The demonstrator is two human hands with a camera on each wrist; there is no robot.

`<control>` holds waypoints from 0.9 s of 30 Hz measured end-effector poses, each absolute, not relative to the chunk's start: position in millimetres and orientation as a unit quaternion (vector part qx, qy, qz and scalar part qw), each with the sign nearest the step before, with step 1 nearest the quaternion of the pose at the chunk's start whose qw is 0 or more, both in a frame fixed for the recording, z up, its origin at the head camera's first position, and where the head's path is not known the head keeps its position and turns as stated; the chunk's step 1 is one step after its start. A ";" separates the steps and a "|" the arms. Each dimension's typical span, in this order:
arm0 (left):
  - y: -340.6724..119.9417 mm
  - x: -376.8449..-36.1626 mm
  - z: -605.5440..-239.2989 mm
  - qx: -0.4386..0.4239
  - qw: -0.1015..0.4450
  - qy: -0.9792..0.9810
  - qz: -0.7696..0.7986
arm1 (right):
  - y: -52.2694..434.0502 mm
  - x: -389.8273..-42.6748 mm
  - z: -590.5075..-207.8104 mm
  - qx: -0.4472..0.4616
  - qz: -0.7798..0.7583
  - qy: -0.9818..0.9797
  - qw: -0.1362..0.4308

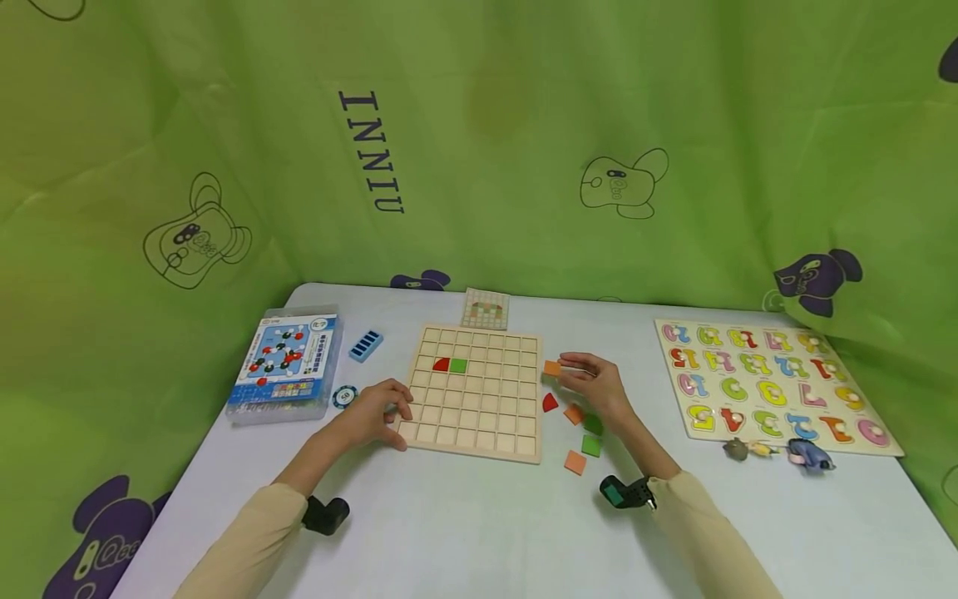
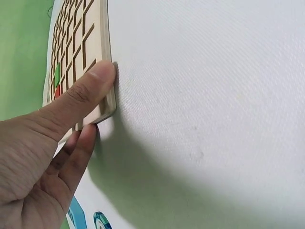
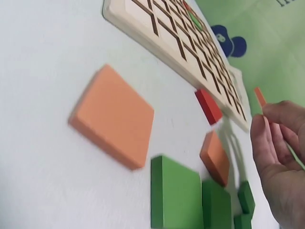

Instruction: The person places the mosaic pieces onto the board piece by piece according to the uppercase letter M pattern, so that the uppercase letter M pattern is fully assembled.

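Staged recording booth: green cartoon-print backdrop (image 1: 479,141) curtains off toy-strewn table (image 1: 479,524)

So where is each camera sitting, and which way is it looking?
Head: worn on the head, looking forward and down at the grid board; both forearms, left hand and right hand show.
Left wrist: low by the table, facing the board's corner, thumb on it.
Right wrist: low over loose tiles, facing the board; fingers pinch an orange tile.
Shared: all views show the board and its green tile.
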State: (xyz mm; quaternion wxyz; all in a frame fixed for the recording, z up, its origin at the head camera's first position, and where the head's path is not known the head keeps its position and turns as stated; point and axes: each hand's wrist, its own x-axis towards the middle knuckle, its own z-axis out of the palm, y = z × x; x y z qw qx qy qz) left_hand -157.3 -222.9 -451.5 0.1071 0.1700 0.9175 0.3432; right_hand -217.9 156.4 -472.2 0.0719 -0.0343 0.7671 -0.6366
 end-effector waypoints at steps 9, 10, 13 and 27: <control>-216.6 -157.2 -450.2 0.157 0.112 0.924 0.330 | 139.8 -220.8 -479.8 -0.071 -0.648 0.753 0.084; -215.9 -157.3 -450.0 0.155 0.113 0.925 0.329 | 138.4 -220.7 -480.5 -0.077 -0.652 0.750 0.086; -214.2 -157.5 -449.0 0.153 0.113 0.926 0.326 | 134.1 -220.6 -482.4 -0.092 -0.658 0.742 0.089; -214.4 -156.4 -445.8 0.159 0.110 0.925 0.327 | 101.6 -226.2 -483.0 -0.123 -0.635 0.760 0.070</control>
